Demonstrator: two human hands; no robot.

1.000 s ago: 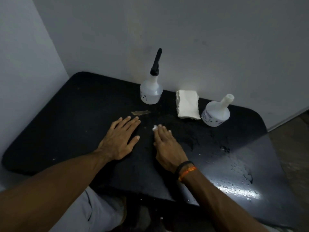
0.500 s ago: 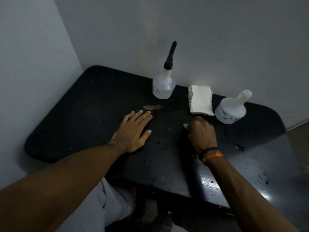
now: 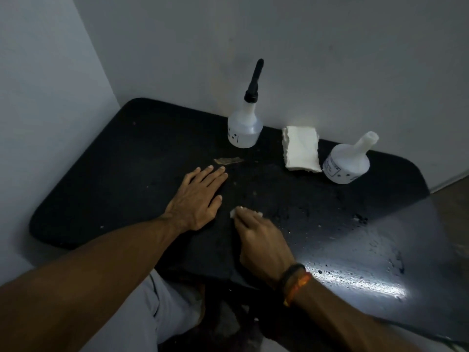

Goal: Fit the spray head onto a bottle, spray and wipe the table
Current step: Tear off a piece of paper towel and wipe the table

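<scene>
While the left hand [image 3: 196, 200] lies flat, the right hand [image 3: 261, 243] presses a tissue [image 3: 234, 212] on the table [image 3: 132, 158].

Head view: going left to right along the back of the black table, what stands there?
Translucent plastic bottle with the black spray head → folded white paper towel stack → translucent white plastic bottle with an open neck.

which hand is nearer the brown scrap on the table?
Left. The left hand lies flat with fingertips just short of the brown scrap; the right hand, pressing a white wad, sits nearer the person.
</scene>
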